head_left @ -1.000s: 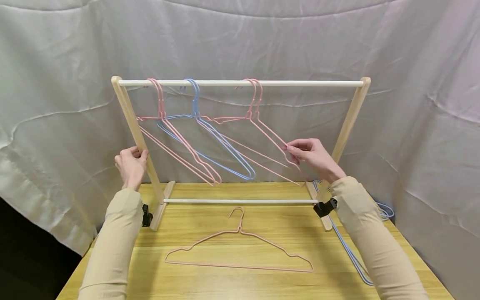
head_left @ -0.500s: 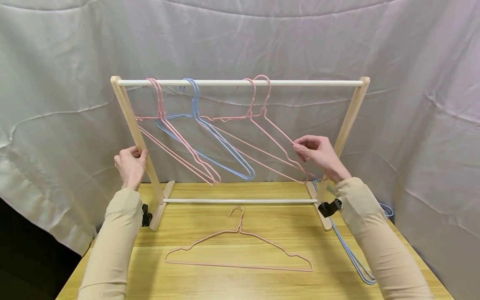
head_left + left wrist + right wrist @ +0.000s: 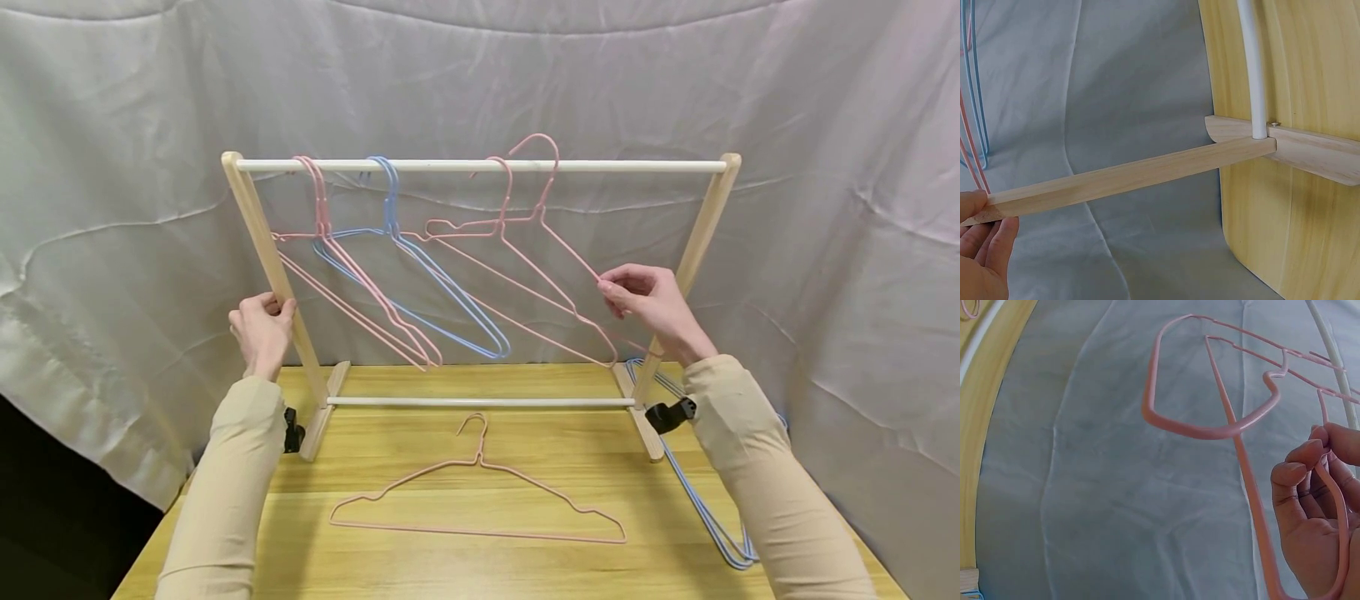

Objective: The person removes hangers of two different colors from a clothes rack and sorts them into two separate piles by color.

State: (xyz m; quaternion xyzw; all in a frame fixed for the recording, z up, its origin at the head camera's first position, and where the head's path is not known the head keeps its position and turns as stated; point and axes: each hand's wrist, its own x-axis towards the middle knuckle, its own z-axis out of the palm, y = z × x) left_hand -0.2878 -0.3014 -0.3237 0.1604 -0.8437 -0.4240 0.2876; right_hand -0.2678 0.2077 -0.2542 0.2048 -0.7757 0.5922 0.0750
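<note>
My right hand (image 3: pixel 652 304) pinches a pink wire hanger (image 3: pixel 572 248) by its right shoulder, between thumb and fingers. This hanger's hook rises above the white top rod (image 3: pixel 637 167) of a small clothes rack. Just left of it, another pink hanger (image 3: pixel 506 200) hangs on the rod. In the right wrist view, the held hanger (image 3: pixel 1342 531) bends round past the palm, and the hanging one (image 3: pixel 1194 432) sits farther left. My left hand (image 3: pixel 262 333) holds the rack's left wooden post (image 3: pixel 258 225), thumb and fingers on either side of it.
Two blue hangers (image 3: pixel 392 208) and a pink pair (image 3: pixel 322 208) hang farther left on the rod. A pink hanger (image 3: pixel 480 457) lies flat on the wooden table (image 3: pixel 420 575) in front of the rack. Blue hangers (image 3: pixel 697 500) lie at the right, partly under the right forearm.
My right hand has moved right and slightly up with the pink hanger, whose hook has lifted off the rod and away from the neighbouring pink one. The left hand stays on the post.
</note>
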